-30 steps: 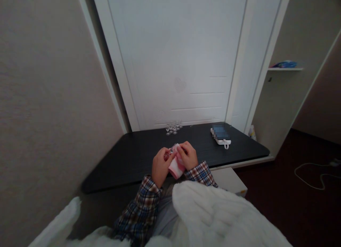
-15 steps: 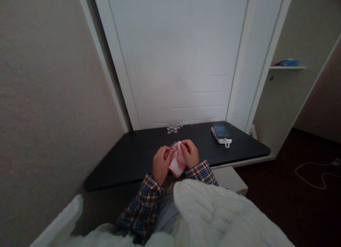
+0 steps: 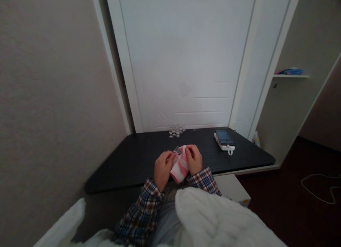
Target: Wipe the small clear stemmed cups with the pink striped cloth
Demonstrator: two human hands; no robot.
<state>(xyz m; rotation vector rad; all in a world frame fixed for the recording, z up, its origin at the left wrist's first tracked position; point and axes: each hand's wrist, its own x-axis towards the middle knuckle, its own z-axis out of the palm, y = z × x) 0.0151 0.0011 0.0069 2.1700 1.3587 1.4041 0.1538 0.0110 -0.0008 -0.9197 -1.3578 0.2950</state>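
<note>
A pink and white cloth (image 3: pixel 180 169) hangs between my two hands above the front edge of the black tabletop (image 3: pixel 138 153). My right hand (image 3: pixel 195 160) pinches the cloth's upper right part. On the other side, my left hand (image 3: pixel 163 169) is closed at the cloth's upper left. A small clear piece (image 3: pixel 177 151) sticks up between the hands at the cloth's top; its exact shape is too small to tell. Several tiny clear glass-like pieces (image 3: pixel 177 131) stand in a group at the back of the tabletop.
A phone-like device (image 3: pixel 224 138) on a white case with a loop lies on the tabletop's right side. Beneath the right front edge is a white box (image 3: pixel 233 188). A white panel (image 3: pixel 181 55) rises behind. White fluffy fabric (image 3: pixel 221 218) fills the bottom.
The view has shifted, so the scene sits slightly lower and further right. The clear piece at the cloth's top shows more plainly. Both hands keep their grip.
</note>
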